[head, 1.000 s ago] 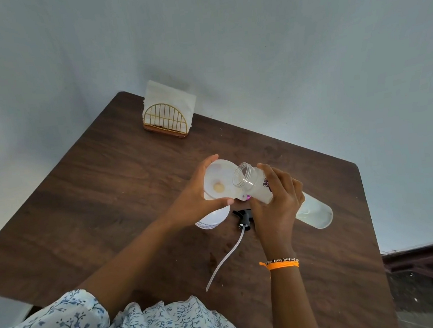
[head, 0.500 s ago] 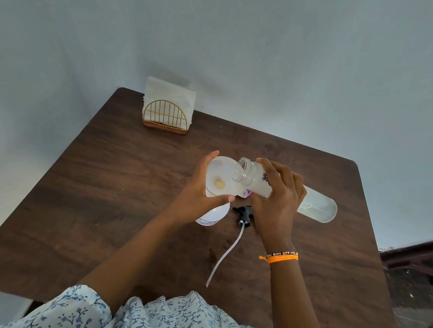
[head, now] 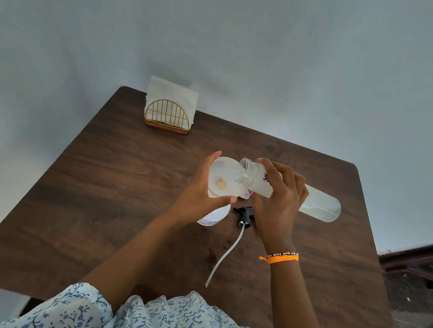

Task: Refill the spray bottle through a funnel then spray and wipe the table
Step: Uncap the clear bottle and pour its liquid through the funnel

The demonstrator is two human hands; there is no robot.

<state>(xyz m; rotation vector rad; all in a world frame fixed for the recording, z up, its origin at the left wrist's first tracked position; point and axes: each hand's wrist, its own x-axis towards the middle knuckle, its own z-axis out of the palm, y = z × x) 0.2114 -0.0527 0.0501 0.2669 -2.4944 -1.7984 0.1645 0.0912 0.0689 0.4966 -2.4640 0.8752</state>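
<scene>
The left hand (head: pixel 200 196) grips a white funnel (head: pixel 223 177) seated on the spray bottle (head: pixel 213 215), which stands mid-surface (head: pixel 105 181). The right hand (head: pixel 278 205) clasps a tilted clear refill bottle (head: pixel 290 190), its open mouth over the funnel; the black sprayer head (head: pixel 244 214) lies beside them

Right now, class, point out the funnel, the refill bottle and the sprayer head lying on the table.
funnel (head: pixel 221 180), head view, on its white bowl beside the hole.
refill bottle (head: pixel 318 205), head view, on its clear lower body.
sprayer head (head: pixel 244 214), head view, on its black cap.
</scene>
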